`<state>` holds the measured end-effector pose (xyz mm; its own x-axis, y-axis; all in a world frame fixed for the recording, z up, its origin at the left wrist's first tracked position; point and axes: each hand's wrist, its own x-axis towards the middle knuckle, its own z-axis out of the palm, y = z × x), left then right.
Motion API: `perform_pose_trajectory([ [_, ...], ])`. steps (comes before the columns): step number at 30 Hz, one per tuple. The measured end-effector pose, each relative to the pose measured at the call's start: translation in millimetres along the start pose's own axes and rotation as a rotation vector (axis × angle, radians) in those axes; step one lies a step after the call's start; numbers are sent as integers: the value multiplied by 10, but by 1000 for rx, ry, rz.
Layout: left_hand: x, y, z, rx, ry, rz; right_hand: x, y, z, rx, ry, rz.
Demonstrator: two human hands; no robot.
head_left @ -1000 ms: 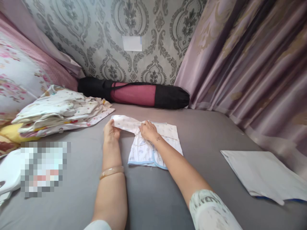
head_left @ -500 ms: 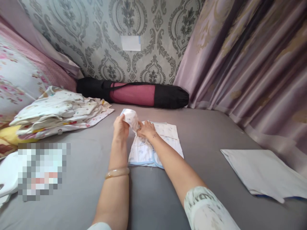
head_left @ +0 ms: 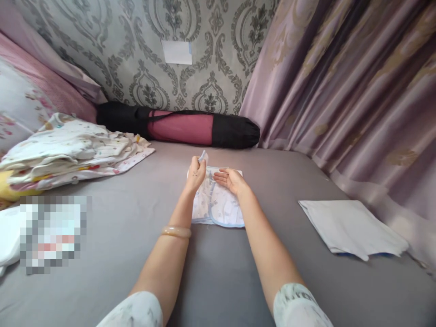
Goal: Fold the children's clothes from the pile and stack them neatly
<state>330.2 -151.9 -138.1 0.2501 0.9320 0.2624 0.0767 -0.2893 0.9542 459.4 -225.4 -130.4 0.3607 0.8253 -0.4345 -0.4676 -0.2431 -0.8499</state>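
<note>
A small white baby shirt (head_left: 227,210) with a faint print and blue edging lies flat on the grey bedsheet in front of me. My left hand (head_left: 196,173) is closed around a raised part of the shirt, whose white, blue-edged tip pokes up past the fingers. It looks like a sleeve, but most of it is hidden in the fist. My right hand (head_left: 232,180) is open over the shirt's right half, palm turned inward and fingers stretched toward the left. Whether its fingers touch the cloth, I cannot tell.
Folded printed baby clothes (head_left: 73,152) are piled at the left. A white folded cloth (head_left: 350,227) lies at the right. Against the patterned wall rests a long black and pink bag (head_left: 182,128). Purple curtains (head_left: 306,81) hang at the right, and a blurred-out item (head_left: 54,236) lies at the lower left.
My left hand has moved right, carrying the raised part of the shirt closer over its body. My right hand has come off that part, opened and shifted right. The view has shifted slightly.
</note>
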Motion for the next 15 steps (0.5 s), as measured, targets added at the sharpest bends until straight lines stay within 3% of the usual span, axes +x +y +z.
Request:
perform_pose_trajectory([
  [4, -91, 29, 87, 182, -239, 48, 3, 94, -71, 103, 15, 9],
  [6, -76, 18, 54, 190, -270, 55, 23, 115, -71, 117, 11, 11],
  [11, 104, -164, -226, 202, -21, 44, 55, 139, -42, 65, 54, -19],
  [15, 186, -390, -410, 266, 53, -41, 69, 184, 2, -20, 141, -112],
])
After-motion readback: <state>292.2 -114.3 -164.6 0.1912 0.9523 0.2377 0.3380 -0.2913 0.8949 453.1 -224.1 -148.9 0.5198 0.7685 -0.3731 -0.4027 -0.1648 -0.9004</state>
